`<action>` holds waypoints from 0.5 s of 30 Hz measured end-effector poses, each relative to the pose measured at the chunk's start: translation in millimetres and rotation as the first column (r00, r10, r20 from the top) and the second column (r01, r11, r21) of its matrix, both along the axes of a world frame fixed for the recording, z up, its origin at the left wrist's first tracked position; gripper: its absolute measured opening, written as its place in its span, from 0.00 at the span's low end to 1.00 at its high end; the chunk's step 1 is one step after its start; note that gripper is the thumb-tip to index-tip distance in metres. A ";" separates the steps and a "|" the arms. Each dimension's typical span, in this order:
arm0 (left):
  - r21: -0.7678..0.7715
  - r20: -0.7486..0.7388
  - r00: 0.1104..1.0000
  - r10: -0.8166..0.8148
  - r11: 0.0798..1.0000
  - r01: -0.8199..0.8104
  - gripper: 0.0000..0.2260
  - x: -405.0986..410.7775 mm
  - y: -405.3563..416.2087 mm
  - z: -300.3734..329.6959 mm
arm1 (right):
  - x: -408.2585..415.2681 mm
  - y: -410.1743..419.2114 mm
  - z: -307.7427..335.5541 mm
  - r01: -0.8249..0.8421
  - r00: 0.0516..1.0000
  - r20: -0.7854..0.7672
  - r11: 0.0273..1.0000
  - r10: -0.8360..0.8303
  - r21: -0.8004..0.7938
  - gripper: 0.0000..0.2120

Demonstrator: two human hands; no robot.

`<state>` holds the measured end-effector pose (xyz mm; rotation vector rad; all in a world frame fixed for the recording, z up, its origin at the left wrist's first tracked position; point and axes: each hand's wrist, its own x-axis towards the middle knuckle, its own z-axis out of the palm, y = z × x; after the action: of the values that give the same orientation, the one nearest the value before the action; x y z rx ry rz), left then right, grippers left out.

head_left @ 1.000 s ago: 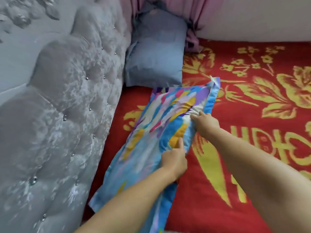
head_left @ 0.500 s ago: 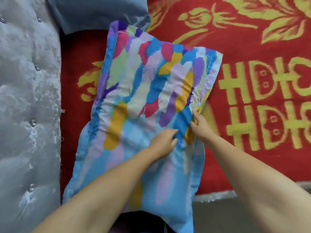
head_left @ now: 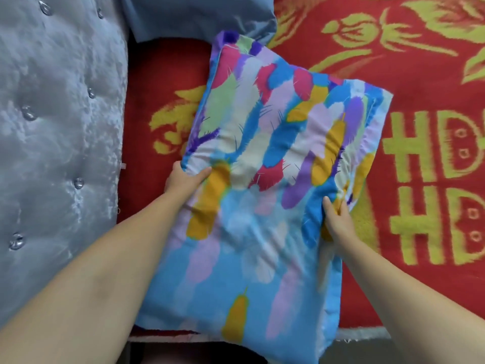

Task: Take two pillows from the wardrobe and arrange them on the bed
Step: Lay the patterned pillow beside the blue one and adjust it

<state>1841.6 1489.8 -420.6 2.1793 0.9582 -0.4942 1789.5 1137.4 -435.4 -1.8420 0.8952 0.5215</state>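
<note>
A multicoloured pillow (head_left: 262, 158) with a feather print on blue lies on the red and yellow bed cover (head_left: 420, 74), near the bed's near edge. My left hand (head_left: 183, 179) grips its left edge, thumb on top and fingers under the fabric. My right hand (head_left: 337, 219) pinches a fold of fabric at its right edge. A second pillow, plain grey-blue (head_left: 199, 17), lies at the top of the view against the headboard, its upper part cut off by the frame.
A grey tufted headboard (head_left: 57, 140) with shiny buttons fills the left side. The bed's near edge (head_left: 367, 334) with a pale trim runs along the bottom, with dark floor below it.
My left hand has moved from the pillow's middle to its left edge and taken hold there. The pillow has shifted right and turned slightly. My right hand keeps its hold on the right edge.
</note>
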 end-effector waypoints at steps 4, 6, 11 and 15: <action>0.065 0.204 0.979 -0.002 0.998 -0.011 0.24 -2.2 13.9 28.1 | 21.2 12.7 14.1 0.015 0.996 0.086 1.000 -0.015 0.009 0.27; 0.187 0.272 0.962 0.024 0.979 -0.077 0.24 -6.6 22.8 46.8 | 37.4 31.7 28.4 -0.023 0.982 0.187 0.998 0.012 0.058 0.21; 0.281 0.448 0.885 0.125 0.920 -0.272 0.23 3.8 70.0 74.4 | 113.7 90.6 54.3 -0.104 0.922 0.377 0.994 0.087 0.023 0.21; 0.232 0.325 0.936 0.134 0.948 -0.216 0.20 14.4 101.4 49.7 | 144.7 113.4 50.5 -0.360 0.888 0.244 0.919 0.390 -0.157 0.21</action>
<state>1856.0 1591.2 -371.0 2.2865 1.0809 0.0649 1934.2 1250.8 -384.9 -2.1395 0.3856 0.4462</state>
